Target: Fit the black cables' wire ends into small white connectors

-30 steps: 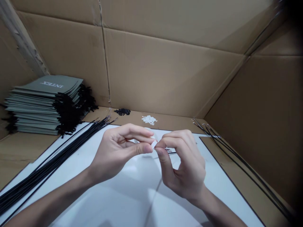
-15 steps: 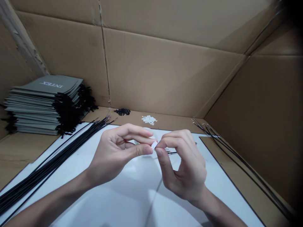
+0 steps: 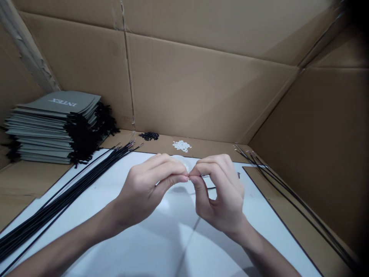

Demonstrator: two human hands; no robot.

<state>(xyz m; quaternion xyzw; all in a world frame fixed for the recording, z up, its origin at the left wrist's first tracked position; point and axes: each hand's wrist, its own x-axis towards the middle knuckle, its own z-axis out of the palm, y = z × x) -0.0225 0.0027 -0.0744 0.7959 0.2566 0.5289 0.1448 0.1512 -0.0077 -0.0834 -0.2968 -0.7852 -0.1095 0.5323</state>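
My left hand (image 3: 152, 184) is closed in a pinch, its thumb and index fingertips meeting those of my right hand (image 3: 219, 188). The left fingers cover most of what they hold; a small white piece showed there a moment ago. Between the touching fingertips a tiny coppery wire end (image 3: 188, 177) peeks out, pinched by my right thumb and index finger. Behind the right fingers runs a short stretch of black cable (image 3: 211, 188), partly hidden by the hand.
A bundle of black cables (image 3: 83, 188) with stripped ends lies on the left; more cables (image 3: 288, 192) lie on the right. At the back sit a pile of small black pieces (image 3: 149, 136) and a pile of white pieces (image 3: 182, 146). Grey INTEX sheets (image 3: 43, 130) stand stacked at left.
The left fingers have closed over the small white piece, hiding it. Both hands have drawn together, the right shifting slightly left.
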